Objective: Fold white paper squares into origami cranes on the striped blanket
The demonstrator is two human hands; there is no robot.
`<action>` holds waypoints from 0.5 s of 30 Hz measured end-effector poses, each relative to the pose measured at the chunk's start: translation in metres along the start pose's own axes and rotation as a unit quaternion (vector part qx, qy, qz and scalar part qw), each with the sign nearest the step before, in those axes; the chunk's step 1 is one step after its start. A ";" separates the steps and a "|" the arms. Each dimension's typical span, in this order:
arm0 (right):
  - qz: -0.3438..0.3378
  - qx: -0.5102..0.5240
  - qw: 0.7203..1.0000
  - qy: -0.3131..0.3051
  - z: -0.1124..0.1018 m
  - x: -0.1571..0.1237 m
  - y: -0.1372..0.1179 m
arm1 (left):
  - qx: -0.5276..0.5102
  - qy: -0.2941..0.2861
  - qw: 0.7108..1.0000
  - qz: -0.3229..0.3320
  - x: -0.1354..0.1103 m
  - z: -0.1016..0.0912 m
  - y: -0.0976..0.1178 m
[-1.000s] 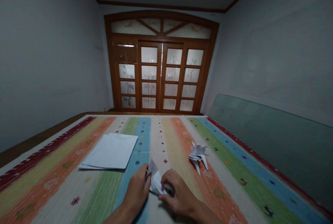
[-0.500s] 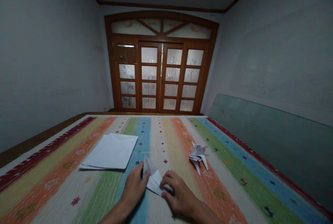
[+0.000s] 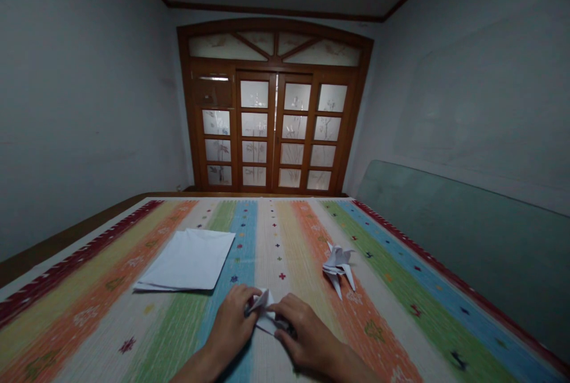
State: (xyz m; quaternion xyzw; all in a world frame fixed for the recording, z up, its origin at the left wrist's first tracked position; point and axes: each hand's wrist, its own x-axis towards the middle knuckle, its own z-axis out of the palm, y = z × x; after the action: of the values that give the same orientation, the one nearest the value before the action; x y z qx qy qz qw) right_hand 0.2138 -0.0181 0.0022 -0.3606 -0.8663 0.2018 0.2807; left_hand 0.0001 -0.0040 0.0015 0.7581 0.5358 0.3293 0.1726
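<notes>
A small folded piece of white paper lies between my hands near the front of the table. My left hand pinches its left side, thumb and fingers closed at a raised flap. From the other side my right hand grips the paper, its fingers bent around the right edge. Part of the paper is hidden behind my fingers. To the right of my hands stand folded paper cranes, pale and pointed, bunched together; how many I cannot tell.
A stack of white paper sheets lies left of my hands. The striped tablecloth covers the table. A pale green panel runs along the right side, and wooden glazed doors stand beyond the far edge.
My left hand has shifted slightly up and right, its fingers now over the paper's upper flap. The tall point of the paper is folded down or covered. My right hand has hardly moved.
</notes>
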 end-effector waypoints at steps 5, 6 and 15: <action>0.016 -0.013 1.000 0.009 0.005 -0.001 0.003 | -0.018 -0.021 0.998 0.055 -0.006 -0.001 0.004; 0.017 -0.015 1.000 0.007 0.006 -0.001 0.004 | -0.023 -0.026 0.997 0.064 -0.007 -0.001 0.005; 0.022 0.029 0.999 0.005 -0.002 0.000 0.013 | -0.007 -0.048 0.993 0.105 -0.010 -0.001 -0.001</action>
State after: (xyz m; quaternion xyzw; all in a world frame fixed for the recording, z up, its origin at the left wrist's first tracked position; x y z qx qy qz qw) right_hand 0.2212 -0.0094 -0.0031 -0.3721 -0.8508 0.2310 0.2903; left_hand -0.0036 -0.0127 -0.0016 0.8236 0.4424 0.3128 0.1676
